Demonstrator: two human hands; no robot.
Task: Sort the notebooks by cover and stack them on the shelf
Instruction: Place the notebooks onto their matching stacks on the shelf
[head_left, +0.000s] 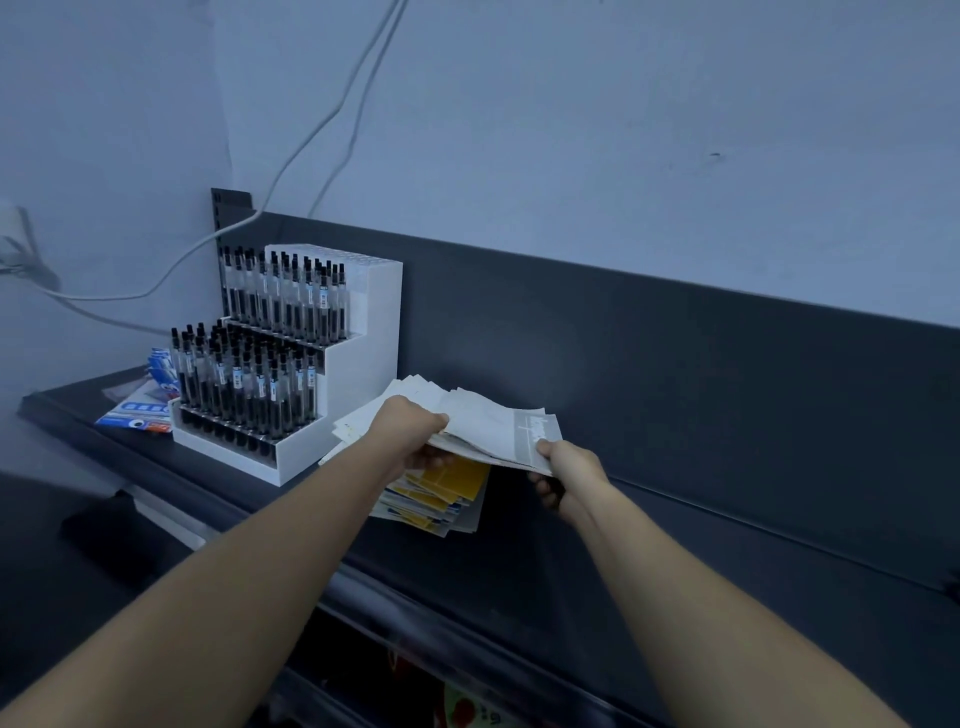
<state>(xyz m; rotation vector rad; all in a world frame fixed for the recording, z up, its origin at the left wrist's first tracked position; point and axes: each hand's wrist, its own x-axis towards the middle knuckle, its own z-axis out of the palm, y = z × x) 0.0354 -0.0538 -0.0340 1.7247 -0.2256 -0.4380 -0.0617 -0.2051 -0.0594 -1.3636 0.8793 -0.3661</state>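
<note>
A pile of thin notebooks lies on the dark shelf (649, 519) next to a pen display. The upper white-covered notebooks (493, 426) are lifted at an angle off the pile. My left hand (415, 436) grips their left side, thumb on top. At the right corner, my right hand (563, 470) pinches the same bundle. Beneath them, yellow and blue covered notebooks (441, 491) rest flat on the shelf, partly hidden by the raised ones.
A white stepped stand full of black pens (291, 358) stands left of the pile. Blue and white packets (143, 410) lie at the shelf's left end. Cables (311, 140) hang on the wall. The shelf has a dark back panel (675, 353) and bare surface to the right.
</note>
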